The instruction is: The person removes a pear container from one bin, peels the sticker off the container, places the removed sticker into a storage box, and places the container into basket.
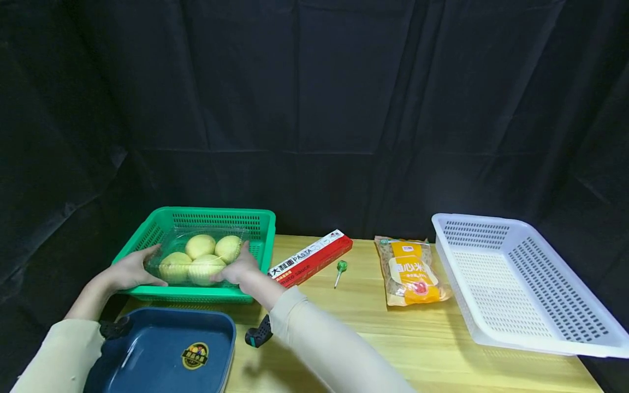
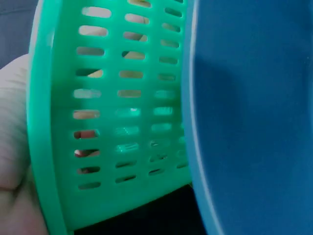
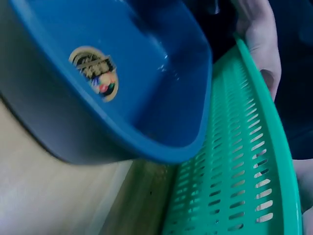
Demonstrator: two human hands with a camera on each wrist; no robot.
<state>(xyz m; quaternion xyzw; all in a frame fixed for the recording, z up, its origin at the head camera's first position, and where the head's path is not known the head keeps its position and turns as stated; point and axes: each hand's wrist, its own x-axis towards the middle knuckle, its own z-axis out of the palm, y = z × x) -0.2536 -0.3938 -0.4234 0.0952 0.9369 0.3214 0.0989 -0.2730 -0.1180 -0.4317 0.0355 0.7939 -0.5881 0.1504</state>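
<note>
A clear plastic pack of pale yellow-green round fruit (image 1: pixel 205 266) lies inside the green basket (image 1: pixel 191 295) at the left of the table. My left hand (image 1: pixel 131 269) grips the pack's left end, with the wrist over the basket's front-left rim. At the opposite end, my right hand (image 1: pixel 244 267) holds the pack near its front-right corner. In the left wrist view, part of the left hand (image 2: pixel 15 132) shows behind the slotted green wall, which hides its fingertips. The right wrist view looks along that same wall.
A blue basin (image 1: pixel 162 349) with a round sticker stands in front of the basket. Right of it lie a red-and-white pasta box (image 1: pixel 312 257), a green lollipop (image 1: pixel 341 266) and a yellow-labelled grain bag (image 1: pixel 411 271). A white basket (image 1: pixel 501 295) stands at far right.
</note>
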